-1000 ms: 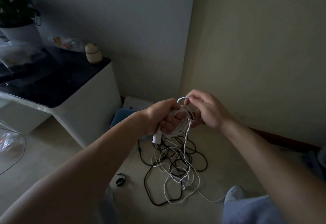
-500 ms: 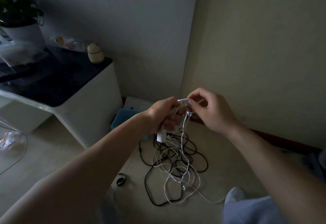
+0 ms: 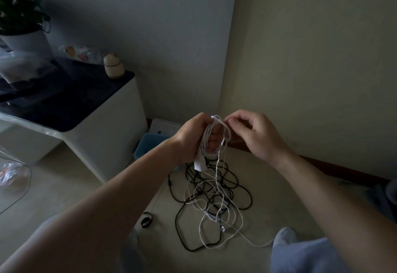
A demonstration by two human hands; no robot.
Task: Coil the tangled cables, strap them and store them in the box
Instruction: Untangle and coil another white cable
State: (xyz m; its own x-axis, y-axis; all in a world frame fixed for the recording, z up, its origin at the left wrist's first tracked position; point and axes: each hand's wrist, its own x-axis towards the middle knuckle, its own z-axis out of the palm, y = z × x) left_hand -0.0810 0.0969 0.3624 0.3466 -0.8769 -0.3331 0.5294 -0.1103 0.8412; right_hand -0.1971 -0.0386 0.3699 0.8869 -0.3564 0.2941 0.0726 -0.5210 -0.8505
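My left hand (image 3: 194, 136) grips a small coil of white cable (image 3: 207, 138) wound round its fingers, with a white plug (image 3: 200, 163) hanging below the fist. My right hand (image 3: 250, 133) is just right of the coil and pinches a strand of the same white cable at the coil's top. The rest of the white cable (image 3: 217, 204) trails down to the floor, tangled with a black cable (image 3: 227, 189). A black strap (image 3: 146, 221) lies on the floor left of the tangle. The blue box (image 3: 148, 145) stands behind my left forearm, partly hidden.
A white cabinet with a dark top (image 3: 86, 109) stands at the left, carrying a potted plant (image 3: 20, 21) and a small jar (image 3: 113, 66). A white flat device (image 3: 163, 127) leans in the room's corner. My knee (image 3: 300, 253) is at the bottom right.
My right hand has lifted a little and moved right of the coil, laying another turn of white cable over my left hand. The coil looks thicker.
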